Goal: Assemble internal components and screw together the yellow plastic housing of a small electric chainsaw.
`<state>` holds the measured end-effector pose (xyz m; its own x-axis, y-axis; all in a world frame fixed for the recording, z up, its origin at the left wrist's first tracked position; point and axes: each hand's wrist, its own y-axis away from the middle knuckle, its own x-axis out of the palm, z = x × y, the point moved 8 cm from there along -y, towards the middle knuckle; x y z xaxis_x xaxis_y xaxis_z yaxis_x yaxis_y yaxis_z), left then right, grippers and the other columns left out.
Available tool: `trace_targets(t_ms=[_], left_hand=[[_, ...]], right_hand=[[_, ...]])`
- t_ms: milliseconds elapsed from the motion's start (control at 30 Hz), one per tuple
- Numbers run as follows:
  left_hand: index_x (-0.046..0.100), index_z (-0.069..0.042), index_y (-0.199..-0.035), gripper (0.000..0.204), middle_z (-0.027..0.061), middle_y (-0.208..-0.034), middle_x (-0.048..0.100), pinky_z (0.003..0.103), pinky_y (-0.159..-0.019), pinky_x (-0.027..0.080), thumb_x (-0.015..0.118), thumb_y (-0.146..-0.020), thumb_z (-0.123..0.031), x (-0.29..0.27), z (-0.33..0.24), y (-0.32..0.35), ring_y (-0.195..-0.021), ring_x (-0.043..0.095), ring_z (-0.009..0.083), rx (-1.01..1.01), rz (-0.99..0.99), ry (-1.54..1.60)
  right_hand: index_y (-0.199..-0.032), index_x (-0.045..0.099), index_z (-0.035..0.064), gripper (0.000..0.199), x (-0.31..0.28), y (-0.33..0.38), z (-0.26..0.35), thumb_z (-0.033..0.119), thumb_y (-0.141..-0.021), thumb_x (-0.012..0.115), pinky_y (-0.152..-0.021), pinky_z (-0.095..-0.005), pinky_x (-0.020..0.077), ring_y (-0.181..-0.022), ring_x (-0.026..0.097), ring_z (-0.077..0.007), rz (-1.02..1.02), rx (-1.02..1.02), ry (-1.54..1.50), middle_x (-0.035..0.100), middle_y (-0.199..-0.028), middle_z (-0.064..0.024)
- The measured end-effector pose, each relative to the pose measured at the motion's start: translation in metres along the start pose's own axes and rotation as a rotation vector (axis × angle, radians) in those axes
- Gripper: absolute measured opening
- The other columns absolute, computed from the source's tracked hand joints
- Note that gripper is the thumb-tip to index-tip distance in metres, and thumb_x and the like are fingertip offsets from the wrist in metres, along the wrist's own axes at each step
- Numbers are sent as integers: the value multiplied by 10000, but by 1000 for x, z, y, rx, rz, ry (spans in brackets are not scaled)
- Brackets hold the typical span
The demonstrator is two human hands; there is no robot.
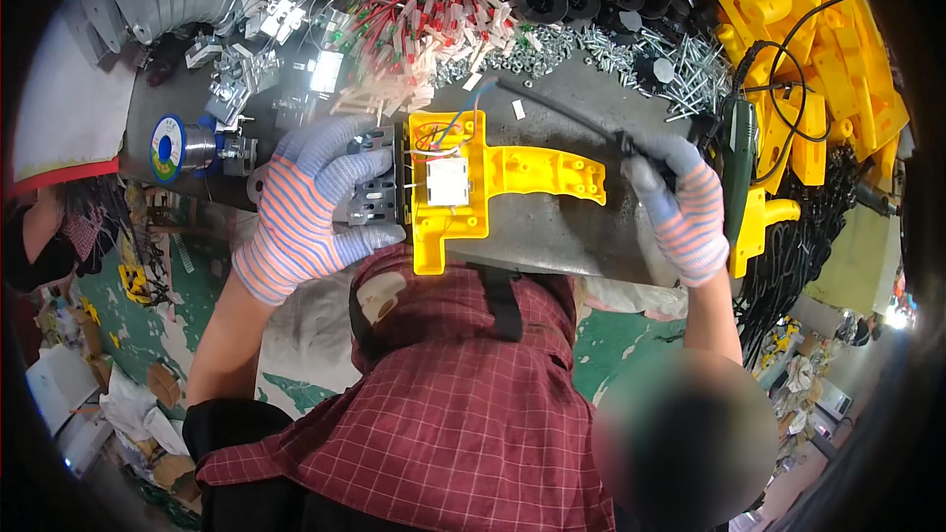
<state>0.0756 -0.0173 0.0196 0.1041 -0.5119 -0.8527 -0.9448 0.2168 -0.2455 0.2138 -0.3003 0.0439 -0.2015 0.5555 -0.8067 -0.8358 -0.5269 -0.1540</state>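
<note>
Crowding the bench edge, yellow housing [463,182] is clamped by left hand [310,202]; soldering iron [572,118] gripped by right hand [685,207]; tip hidden.

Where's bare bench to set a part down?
Bare grey top shows between the yellow housing handle and the screw pile, and along the near edge of the bench below the handle, toward the right hand. Crowded: wires behind, brackets and solder spool beyond the left hand, yellow parts right.
</note>
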Motion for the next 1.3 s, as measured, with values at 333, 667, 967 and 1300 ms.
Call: trace_targets(t_ms=[333, 667, 967, 1300], left_hand=[[534, -37, -1266, 624, 184, -1184, 599, 421, -946, 458, 745, -817, -417, -2, -34, -46, -1074, 593, 369, 37, -239, 362], [691, -81, -907, 172, 94, -771, 571, 408, -668, 455, 705, -739, -50, 19, -45, -71, -714, 566, 301, 26, -105, 298], [697, -92, -901, 207, 104, -763, 560, 447, -706, 456, 711, -696, -113, 32, -74, -85, -742, 554, 325, 277, 68, -42], [679, -68, -934, 256, 126, -906, 598, 437, -765, 476, 710, -681, -88, 36, -73, -94, -870, 580, 331, 71, 124, -73]], right_hand=[[-1011, 679, 102, 244, -1, 9, 17, 115, -770, 716, -788, -407, 437, -811, 593, -303, 243, -224, -67, 643, -843, -77], [-972, 704, 191, 232, 1, 12, 22, 207, -741, 725, -880, -424, 446, -827, 592, -268, 137, -389, 361, 627, -804, -24], [-974, 702, 212, 237, 18, 20, 16, 162, -760, 614, -956, -458, 430, -870, 578, -256, 232, -413, 529, 583, -781, -21], [-953, 704, 221, 245, 24, 25, 10, 153, -746, 591, -976, -474, 425, -870, 579, -238, 179, -390, 561, 582, -789, -11]])
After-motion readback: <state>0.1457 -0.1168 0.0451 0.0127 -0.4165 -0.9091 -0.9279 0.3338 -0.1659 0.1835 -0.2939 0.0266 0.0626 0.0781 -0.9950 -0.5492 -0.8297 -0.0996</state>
